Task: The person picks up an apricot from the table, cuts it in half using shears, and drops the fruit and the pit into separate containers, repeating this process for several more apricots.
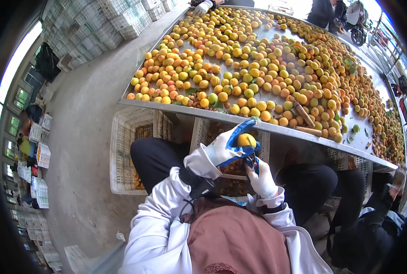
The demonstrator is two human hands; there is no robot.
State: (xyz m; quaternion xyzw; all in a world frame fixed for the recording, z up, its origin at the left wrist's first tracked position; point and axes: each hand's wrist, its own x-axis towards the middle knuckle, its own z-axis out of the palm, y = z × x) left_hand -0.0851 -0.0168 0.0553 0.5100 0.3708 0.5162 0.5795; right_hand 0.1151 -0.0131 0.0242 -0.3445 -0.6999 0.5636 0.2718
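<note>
A round yellow apricot [246, 139] is held up just below the near edge of a long grey metal sorting table [276, 129]. It is clamped between the curled fingers of the left hand [221, 148], which is covered by a white fabric glove with a blue coated palm. The right hand [262, 180], also gloved in white, is pressed just under the left hand. Its fingers are drawn together, but whether anything is gripped in them cannot be told. A small dark object [252, 162] is seen between the two hands, too blurred to be identified.

The table is covered with a wide spread of yellow and orange apricots [240, 59]. Two brown wooden sticks [303, 113] are laid among them near the front rim. White slatted plastic crates [130, 137] are set beneath the table, beside the person's dark-trousered knees. Another person's white-gloved hand [202, 7] is rested on the far end of the table.
</note>
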